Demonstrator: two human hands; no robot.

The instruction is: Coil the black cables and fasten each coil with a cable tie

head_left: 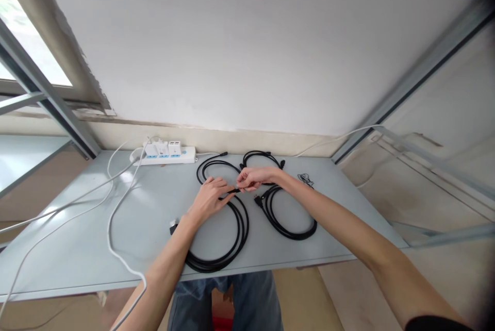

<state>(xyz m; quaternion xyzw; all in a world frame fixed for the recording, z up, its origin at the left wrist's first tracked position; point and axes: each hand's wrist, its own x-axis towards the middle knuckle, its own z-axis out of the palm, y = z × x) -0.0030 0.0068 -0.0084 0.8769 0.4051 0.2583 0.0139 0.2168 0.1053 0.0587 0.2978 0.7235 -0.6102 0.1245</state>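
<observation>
My left hand [210, 198] is closed on a section of black cable, with thumb and fingers pinching it. My right hand [255, 178] pinches at the same spot, just past the left fingertips; a thin dark piece there is too small to make out. Under and in front of my left hand lies a large coiled black cable [246, 225], with a plug [173, 226] beside my left wrist. A second coiled cable [290, 235] with a dark connector [258, 200] lies under my right forearm. Two more coils, one cable [211, 160] and another cable [257, 152], lie behind my hands.
A white power strip [188, 154] with chargers stands at the back left of the grey-blue table [154, 248]. White cords [112, 222] run across the left side. A small bunch of thin black strands [305, 180] lies at the right. Metal posts [356, 140] frame the table.
</observation>
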